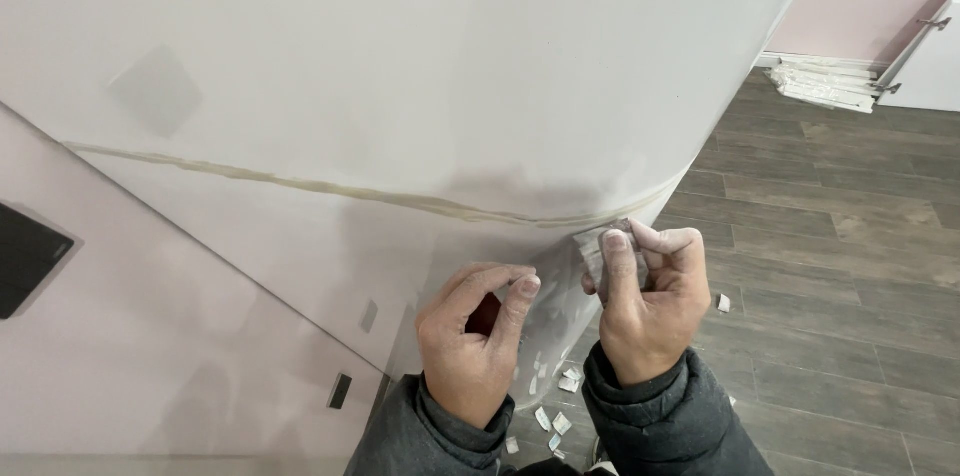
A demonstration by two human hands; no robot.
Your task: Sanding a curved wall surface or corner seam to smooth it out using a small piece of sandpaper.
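My right hand (pixel 648 304) pinches a small strip of clear, whitish tape (pixel 597 254) between thumb and fingers, held against the white curved wall (pixel 430 66) just below a yellowish seam line (pixel 300 183) that runs across it. My left hand (pixel 475 336) is curled beside it, thumb and forefinger pinched together on a tiny white scrap that is hard to make out. Both hands are dusted white, and dark grey sleeves cover the wrists.
Several small torn tape scraps (pixel 556 414) lie on the grey wood-plank floor (pixel 840 256) at the wall's foot. A pale pink panel (pixel 130 336) with a dark rectangular cutout (pixel 25 256) stands at left. White trim pieces (pixel 825 86) lie by the far pink wall.
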